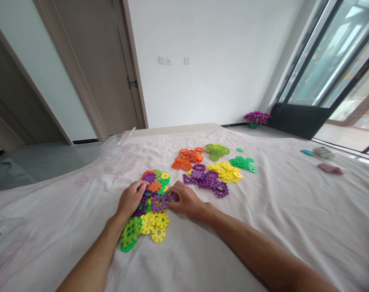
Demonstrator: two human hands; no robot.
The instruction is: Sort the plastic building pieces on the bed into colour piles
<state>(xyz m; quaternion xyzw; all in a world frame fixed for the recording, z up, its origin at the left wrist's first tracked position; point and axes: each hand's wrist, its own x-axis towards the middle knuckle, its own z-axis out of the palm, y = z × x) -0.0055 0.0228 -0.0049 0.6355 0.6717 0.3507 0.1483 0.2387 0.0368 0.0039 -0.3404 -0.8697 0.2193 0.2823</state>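
Note:
A joined cluster of plastic interlocking pieces (155, 202) lies on a white bed sheet (263, 211): purple squares in the middle, yellow gear discs and a green grid piece at the near end, orange and purple pieces at the far end. My left hand (131, 198) curls over the cluster's left side, fingers closed on a purple piece. My right hand (186, 200) pinches the right edge of a purple square (160, 201). Beyond my hands lie loose piles: orange (187, 158), light green (216, 151), yellow (227, 171), dark green (242, 163) and purple (208, 180).
A clear plastic bag (121, 148) lies at the sheet's far left. At the right sit a small pink object (329, 168), a white device (323, 152) and a teal item (307, 152). A flower pot (256, 118) stands by the glass door; a wooden door (89, 65) is behind.

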